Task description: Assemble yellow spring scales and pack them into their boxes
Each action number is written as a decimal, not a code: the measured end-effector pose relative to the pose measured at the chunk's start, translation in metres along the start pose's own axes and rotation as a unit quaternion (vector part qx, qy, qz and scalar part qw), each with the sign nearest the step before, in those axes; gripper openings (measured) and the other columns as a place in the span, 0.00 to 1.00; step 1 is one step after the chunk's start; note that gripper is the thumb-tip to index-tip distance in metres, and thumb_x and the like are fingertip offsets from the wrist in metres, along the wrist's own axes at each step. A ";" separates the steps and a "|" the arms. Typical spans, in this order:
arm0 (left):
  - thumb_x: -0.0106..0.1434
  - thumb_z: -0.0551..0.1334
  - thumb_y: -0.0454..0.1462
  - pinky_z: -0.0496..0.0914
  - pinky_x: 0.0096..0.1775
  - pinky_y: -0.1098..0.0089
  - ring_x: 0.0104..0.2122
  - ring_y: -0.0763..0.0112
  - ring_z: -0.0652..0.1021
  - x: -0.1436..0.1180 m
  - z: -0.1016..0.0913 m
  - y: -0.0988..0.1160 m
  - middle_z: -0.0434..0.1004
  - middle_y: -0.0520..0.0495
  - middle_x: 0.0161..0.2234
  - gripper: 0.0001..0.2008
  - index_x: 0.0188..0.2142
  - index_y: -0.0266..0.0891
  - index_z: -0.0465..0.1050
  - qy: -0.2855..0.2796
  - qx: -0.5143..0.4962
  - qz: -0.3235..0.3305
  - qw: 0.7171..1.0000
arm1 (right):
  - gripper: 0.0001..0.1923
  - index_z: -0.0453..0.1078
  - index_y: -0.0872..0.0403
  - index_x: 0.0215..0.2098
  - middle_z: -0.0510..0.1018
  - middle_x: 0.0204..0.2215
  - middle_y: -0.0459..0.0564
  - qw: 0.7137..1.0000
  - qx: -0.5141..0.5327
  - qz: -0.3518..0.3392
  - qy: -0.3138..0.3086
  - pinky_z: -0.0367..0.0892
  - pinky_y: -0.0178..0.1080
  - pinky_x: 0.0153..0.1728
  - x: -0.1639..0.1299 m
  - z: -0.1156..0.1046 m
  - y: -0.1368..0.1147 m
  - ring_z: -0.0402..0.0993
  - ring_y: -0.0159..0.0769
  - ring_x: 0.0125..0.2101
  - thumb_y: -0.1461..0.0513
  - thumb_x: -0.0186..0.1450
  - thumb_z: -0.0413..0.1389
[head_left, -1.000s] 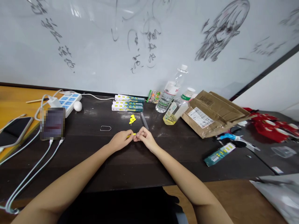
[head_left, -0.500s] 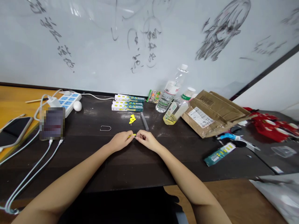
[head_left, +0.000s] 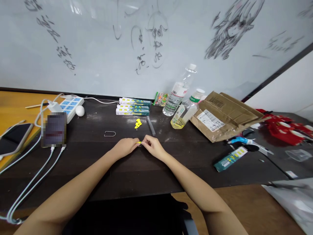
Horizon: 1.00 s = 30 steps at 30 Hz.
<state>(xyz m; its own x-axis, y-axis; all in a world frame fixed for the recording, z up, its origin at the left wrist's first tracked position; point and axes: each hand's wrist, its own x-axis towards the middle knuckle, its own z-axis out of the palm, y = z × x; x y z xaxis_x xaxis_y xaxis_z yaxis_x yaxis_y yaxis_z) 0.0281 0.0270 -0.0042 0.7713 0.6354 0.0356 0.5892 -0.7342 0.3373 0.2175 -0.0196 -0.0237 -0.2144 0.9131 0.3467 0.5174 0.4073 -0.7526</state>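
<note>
My left hand and my right hand meet fingertip to fingertip over the dark table. Between the fingertips sits a small yellow piece; the left hand pinches it and the right hand's fingers close on its other end, where something thin and metallic seems to join it. Just beyond the hands lie more small yellow pieces and a thin clear strip. A bent metal wire loop lies to the left of the hands.
Three long green-and-white boxes lie at the back. Bottles, a flattened cardboard box, scissors and a green packet stand right. A power strip, cables and phones lie left.
The hands stay together on the yellow piece; the right fingers shifted slightly at it. The view tipped up a little.
</note>
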 end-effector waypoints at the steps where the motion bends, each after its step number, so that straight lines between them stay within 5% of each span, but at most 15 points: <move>1: 0.69 0.46 0.43 0.64 0.33 0.70 0.33 0.62 0.77 0.000 0.000 0.000 0.77 0.44 0.33 0.17 0.38 0.39 0.70 0.000 -0.001 0.002 1.000 | 0.10 0.64 0.54 0.26 0.68 0.23 0.44 1.000 0.001 0.002 0.000 0.58 0.33 0.26 0.000 0.001 0.000 0.63 0.30 0.24 0.59 0.64 0.52; 19: 0.69 0.46 0.41 0.65 0.31 0.71 0.32 0.63 0.78 0.000 0.000 0.008 0.77 0.42 0.35 0.15 0.37 0.38 0.69 0.000 0.096 -0.028 0.995 | 0.09 0.65 0.54 0.27 0.70 0.22 0.42 0.998 0.026 0.051 -0.023 0.59 0.32 0.26 0.004 -0.006 0.002 0.64 0.29 0.23 0.59 0.62 0.54; 30: 0.67 0.49 0.41 0.66 0.32 0.69 0.30 0.62 0.78 -0.001 0.003 0.012 0.77 0.42 0.31 0.12 0.39 0.39 0.68 -0.018 0.119 -0.057 0.991 | 0.04 0.68 0.53 0.31 0.73 0.26 0.46 0.989 -0.131 -0.021 -0.071 0.57 0.33 0.29 0.003 -0.018 -0.007 0.66 0.31 0.26 0.65 0.63 0.53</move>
<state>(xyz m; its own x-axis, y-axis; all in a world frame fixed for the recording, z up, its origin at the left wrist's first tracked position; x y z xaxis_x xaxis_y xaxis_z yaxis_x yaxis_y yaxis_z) 0.0354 0.0174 -0.0034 0.7026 0.7111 -0.0251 0.7093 -0.6971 0.1048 0.2279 -0.0204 -0.0078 -0.3458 0.8960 0.2785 0.6975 0.4440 -0.5624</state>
